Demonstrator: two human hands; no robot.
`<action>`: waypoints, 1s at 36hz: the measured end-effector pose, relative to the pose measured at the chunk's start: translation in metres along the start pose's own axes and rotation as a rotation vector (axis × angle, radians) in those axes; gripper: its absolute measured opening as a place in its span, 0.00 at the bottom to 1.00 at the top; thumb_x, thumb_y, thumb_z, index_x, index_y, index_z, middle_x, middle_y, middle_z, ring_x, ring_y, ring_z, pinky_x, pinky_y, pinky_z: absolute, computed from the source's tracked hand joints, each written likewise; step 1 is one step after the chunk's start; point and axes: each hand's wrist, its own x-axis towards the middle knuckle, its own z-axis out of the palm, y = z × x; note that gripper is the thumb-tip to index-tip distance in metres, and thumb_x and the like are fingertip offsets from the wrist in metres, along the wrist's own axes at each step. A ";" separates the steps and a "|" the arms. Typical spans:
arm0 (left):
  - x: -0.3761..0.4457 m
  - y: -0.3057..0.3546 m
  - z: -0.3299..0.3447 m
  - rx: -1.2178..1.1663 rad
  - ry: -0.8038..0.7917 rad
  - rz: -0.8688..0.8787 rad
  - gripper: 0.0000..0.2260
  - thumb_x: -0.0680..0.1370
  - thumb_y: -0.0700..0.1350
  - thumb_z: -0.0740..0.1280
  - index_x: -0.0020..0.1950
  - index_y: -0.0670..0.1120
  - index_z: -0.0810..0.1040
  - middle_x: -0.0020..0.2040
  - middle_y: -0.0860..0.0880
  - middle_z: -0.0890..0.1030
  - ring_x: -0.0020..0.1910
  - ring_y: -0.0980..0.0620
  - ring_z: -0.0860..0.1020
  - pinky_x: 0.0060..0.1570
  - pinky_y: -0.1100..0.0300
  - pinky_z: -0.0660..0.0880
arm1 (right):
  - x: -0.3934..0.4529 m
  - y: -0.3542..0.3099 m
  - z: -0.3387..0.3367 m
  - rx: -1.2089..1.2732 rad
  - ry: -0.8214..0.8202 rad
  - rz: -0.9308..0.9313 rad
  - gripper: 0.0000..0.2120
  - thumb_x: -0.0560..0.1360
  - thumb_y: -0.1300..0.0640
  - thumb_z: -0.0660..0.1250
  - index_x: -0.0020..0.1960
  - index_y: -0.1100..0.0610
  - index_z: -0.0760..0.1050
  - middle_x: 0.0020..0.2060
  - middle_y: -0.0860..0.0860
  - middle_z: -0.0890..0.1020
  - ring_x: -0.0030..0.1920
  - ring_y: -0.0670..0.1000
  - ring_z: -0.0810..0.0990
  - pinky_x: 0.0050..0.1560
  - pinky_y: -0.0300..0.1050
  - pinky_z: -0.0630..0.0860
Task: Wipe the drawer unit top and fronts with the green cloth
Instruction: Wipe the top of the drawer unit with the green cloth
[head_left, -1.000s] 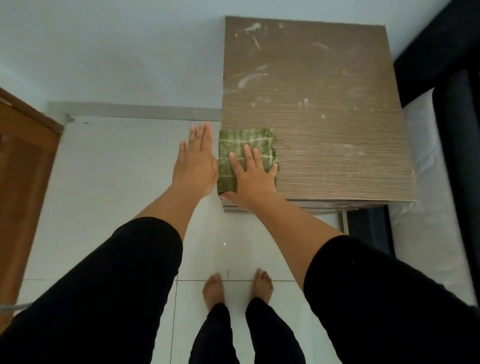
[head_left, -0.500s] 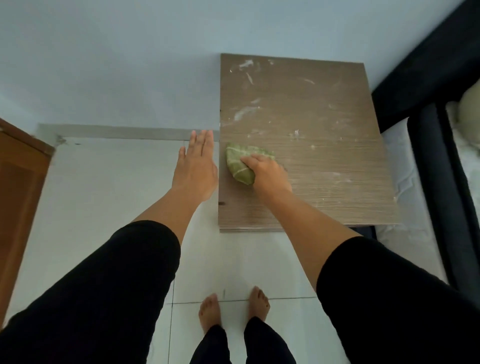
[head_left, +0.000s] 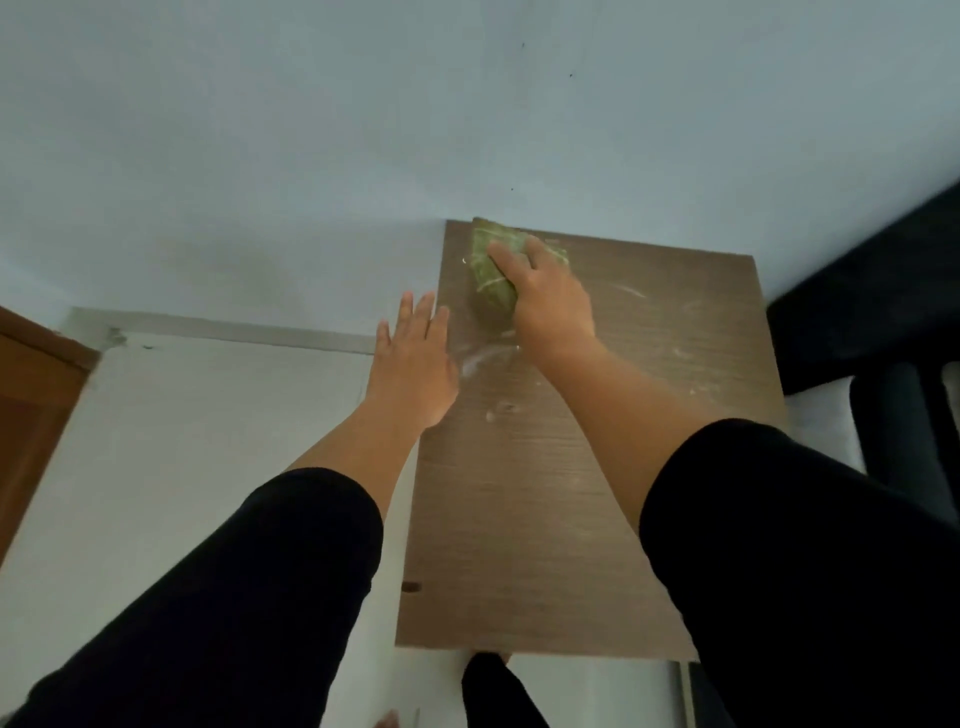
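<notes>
The drawer unit (head_left: 545, 519) shows only its brown wood-grain top, smeared with white dust streaks; its fronts are hidden below the near edge. My right hand (head_left: 550, 301) grips the bunched green cloth (head_left: 488, 280) and presses it on the top's far left corner, by the wall. My left hand (head_left: 415, 364) hovers flat with fingers spread at the top's left edge, holding nothing.
A pale blue wall (head_left: 467, 130) rises directly behind the unit. White floor tiles (head_left: 182, 441) lie to the left, with a brown wooden door (head_left: 31, 415) at the far left. A dark bed frame (head_left: 872, 312) with a white mattress stands close on the right.
My right hand bunched the flat cloth and pushed it from the near left edge across the top to the far left corner. The view moved closer over the unit.
</notes>
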 end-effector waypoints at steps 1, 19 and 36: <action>0.013 0.000 0.002 -0.009 -0.013 -0.016 0.26 0.81 0.45 0.52 0.77 0.45 0.47 0.78 0.47 0.45 0.76 0.47 0.39 0.74 0.46 0.44 | 0.014 0.002 0.002 -0.005 0.003 -0.021 0.27 0.78 0.66 0.56 0.73 0.46 0.59 0.74 0.58 0.59 0.69 0.61 0.65 0.60 0.53 0.71; 0.093 -0.003 0.030 0.032 -0.132 0.001 0.25 0.81 0.46 0.49 0.77 0.42 0.48 0.78 0.45 0.48 0.77 0.46 0.43 0.75 0.48 0.46 | 0.108 0.011 0.065 0.009 -0.283 -0.115 0.24 0.77 0.57 0.59 0.73 0.47 0.62 0.77 0.52 0.52 0.76 0.56 0.48 0.73 0.61 0.54; 0.092 -0.006 0.042 0.030 -0.075 0.015 0.24 0.82 0.45 0.47 0.77 0.42 0.44 0.78 0.45 0.44 0.77 0.46 0.43 0.74 0.49 0.45 | 0.124 0.002 0.085 0.066 -0.317 -0.022 0.31 0.78 0.51 0.58 0.76 0.47 0.46 0.77 0.47 0.44 0.76 0.51 0.39 0.71 0.65 0.39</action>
